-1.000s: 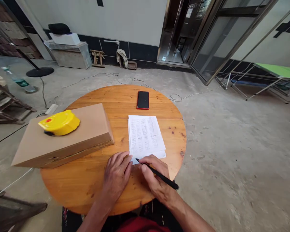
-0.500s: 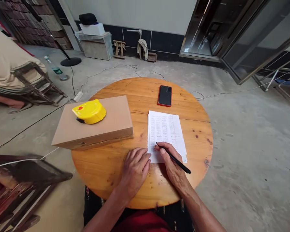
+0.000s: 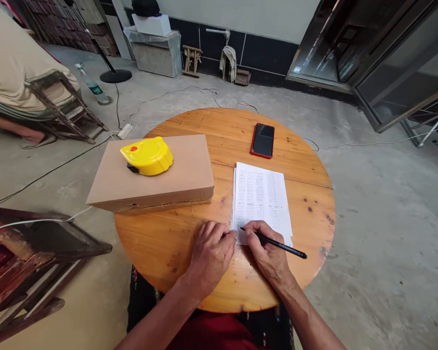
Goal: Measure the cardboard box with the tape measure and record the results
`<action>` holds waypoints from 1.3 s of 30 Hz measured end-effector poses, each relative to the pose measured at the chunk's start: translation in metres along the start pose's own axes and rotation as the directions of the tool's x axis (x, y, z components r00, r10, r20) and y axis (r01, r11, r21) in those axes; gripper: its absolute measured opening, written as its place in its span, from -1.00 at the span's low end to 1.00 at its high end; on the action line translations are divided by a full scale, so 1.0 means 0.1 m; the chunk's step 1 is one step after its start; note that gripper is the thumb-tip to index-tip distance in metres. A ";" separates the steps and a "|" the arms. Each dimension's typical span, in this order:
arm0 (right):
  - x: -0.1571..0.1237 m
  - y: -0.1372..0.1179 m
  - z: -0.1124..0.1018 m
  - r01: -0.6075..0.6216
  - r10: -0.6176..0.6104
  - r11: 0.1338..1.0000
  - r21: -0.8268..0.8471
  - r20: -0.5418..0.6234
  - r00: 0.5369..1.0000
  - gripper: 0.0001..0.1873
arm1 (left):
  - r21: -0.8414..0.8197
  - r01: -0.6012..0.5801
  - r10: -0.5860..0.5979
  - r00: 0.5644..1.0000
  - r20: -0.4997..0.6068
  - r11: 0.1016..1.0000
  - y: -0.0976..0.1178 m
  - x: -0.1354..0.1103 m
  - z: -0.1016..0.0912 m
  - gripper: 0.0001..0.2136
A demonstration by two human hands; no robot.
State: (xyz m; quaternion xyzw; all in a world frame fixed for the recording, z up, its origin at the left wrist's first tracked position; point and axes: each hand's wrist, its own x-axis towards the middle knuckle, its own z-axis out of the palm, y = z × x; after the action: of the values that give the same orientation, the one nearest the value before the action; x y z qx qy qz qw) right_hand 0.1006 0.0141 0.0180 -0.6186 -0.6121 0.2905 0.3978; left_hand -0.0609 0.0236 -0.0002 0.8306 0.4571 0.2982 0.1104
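Watching the black pen (image 3: 282, 246) through the head camera from my end, I see it slanting over the lower part of the written sheets (image 3: 262, 194), its tip at the paper near the bottom left. My right hand (image 3: 268, 253) has it pinched between thumb and fingers, nearly closed, the back end sticking out to the right. My left hand (image 3: 213, 248) rests palm down on the table, fingers together and bent, thumb side by the lower left corner of the paper; its underside is hidden, so I cannot tell how far it is closed or whether it holds anything.

The sheets carry columns of small handwriting that I cannot read. Just beyond them lies a phone (image 3: 263, 141) in a red case. To the left sits a cardboard box (image 3: 193, 170) with a yellow tape measure (image 3: 151, 155) on top. All this stands on a round wooden table (image 3: 160, 253). Farther off, on the concrete floor (image 3: 379, 209), I make out a plastic bottle (image 3: 95, 87) near a wooden chair (image 3: 63, 104).
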 end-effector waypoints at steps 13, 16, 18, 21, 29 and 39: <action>-0.03 0.02 0.06 0.056 -0.056 0.992 -0.112 0.003 0.998 -0.80 | 0.033 -0.025 0.025 1.000 -0.003 0.999 -0.01 0.02 -0.02 -0.86; -0.02 0.02 0.06 0.053 -0.053 0.991 -0.119 0.006 0.999 -0.80 | 0.037 -0.020 0.020 1.000 0.006 0.999 -0.01 0.03 -0.03 -0.86; -0.02 0.02 0.07 0.052 -0.052 0.991 -0.122 0.005 0.999 -0.80 | 0.041 -0.019 0.019 1.000 0.006 0.999 -0.01 0.03 -0.03 -0.86; -0.02 0.04 0.07 0.054 -0.054 0.991 -0.121 0.004 0.999 -0.80 | 0.041 -0.016 0.016 1.000 0.006 0.999 -0.01 0.03 -0.04 -0.86; -0.02 0.01 0.08 0.058 -0.056 0.989 -0.136 0.016 0.998 -0.81 | 0.027 -0.012 0.011 1.000 0.016 1.000 -0.01 0.03 -0.05 -0.87; -0.02 0.02 0.08 0.084 -0.080 0.984 -0.159 0.031 0.996 -0.80 | 0.037 -0.004 0.003 1.000 0.009 0.999 -0.01 0.03 -0.04 -0.88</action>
State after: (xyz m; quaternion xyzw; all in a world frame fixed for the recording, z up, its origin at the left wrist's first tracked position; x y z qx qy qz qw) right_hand 0.0950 0.0134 0.0124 -0.6195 -0.6631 0.2312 0.3510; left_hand -0.0631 0.0269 0.0041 0.8346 0.4605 0.2863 0.0966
